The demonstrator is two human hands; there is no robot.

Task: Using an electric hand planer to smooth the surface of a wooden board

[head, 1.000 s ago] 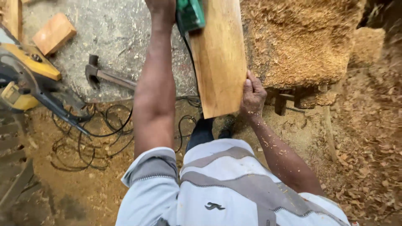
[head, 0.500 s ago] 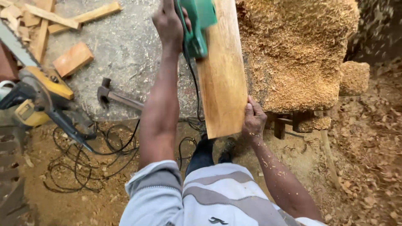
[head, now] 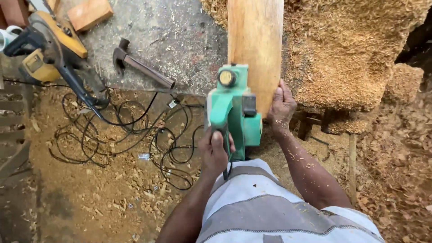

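Note:
My left hand (head: 216,150) grips the rear handle of a green electric planer (head: 234,108), which sits at the near end of a long wooden plank (head: 255,40). The plank runs away from me across the workbench. My right hand (head: 282,105) rests on the plank's near right edge, its fingers laid over the wood and steadying it. A black cord hangs from the planer's handle towards my grey and white shirt.
A large heap of sawdust (head: 351,49) covers the bench right of the plank. A hammer (head: 139,67) lies on the grey bench top to the left. A yellow power saw (head: 45,45), a wooden block (head: 90,13) and tangled black cables (head: 126,130) lie at left.
My left hand has pulled the green planer back from the far part of the plank to its near end. My right hand stays on the plank's edge.

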